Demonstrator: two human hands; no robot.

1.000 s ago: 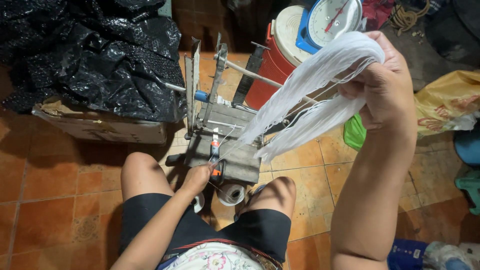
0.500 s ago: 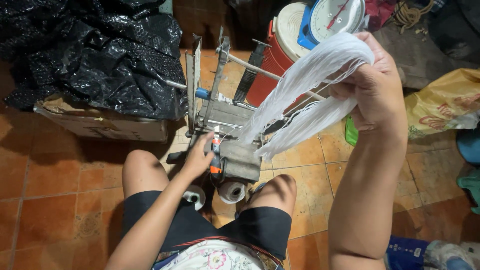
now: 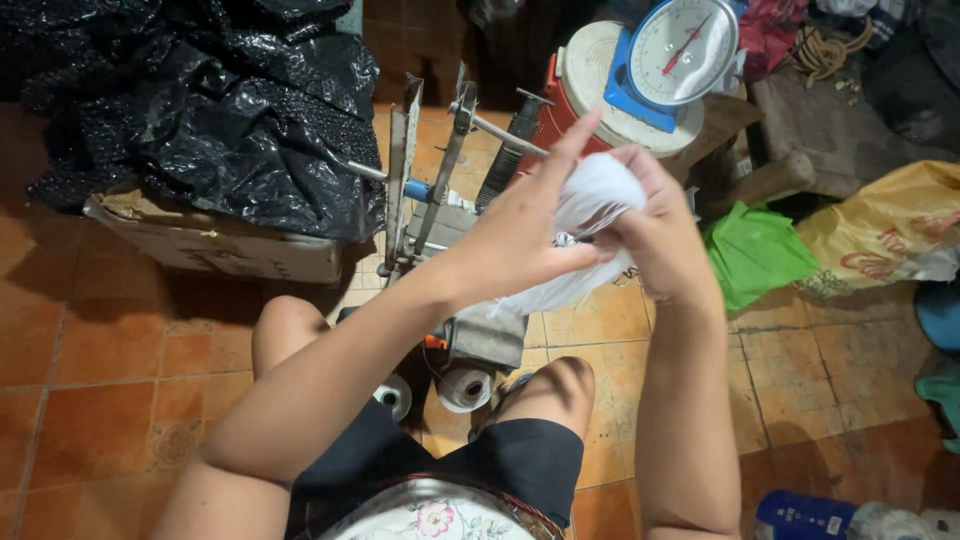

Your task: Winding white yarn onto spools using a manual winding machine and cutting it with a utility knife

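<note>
I sit on an orange tiled floor with a metal winding frame (image 3: 425, 190) standing between my knees. My right hand (image 3: 655, 235) grips a thick bundle of white thread (image 3: 595, 195) raised in front of me. My left hand (image 3: 525, 230) has come up to the same bundle and closes around it from the left, its forefinger pointing upward. White strands hang from the bundle down toward the frame's grey base (image 3: 485, 340). Two white thread spools (image 3: 465, 388) lie on the floor by my legs.
Black plastic sheeting (image 3: 210, 110) is heaped on a cardboard box (image 3: 215, 245) at left. A dial weighing scale (image 3: 680, 50) sits on a white-lidded red container (image 3: 585, 90) behind the frame. Green (image 3: 755, 255) and yellow (image 3: 885, 235) bags lie at right.
My left hand left the frame's base and rose to the thread bundle. My right hand drew the stretched-out thread in toward the middle, so it is now bunched between both hands.
</note>
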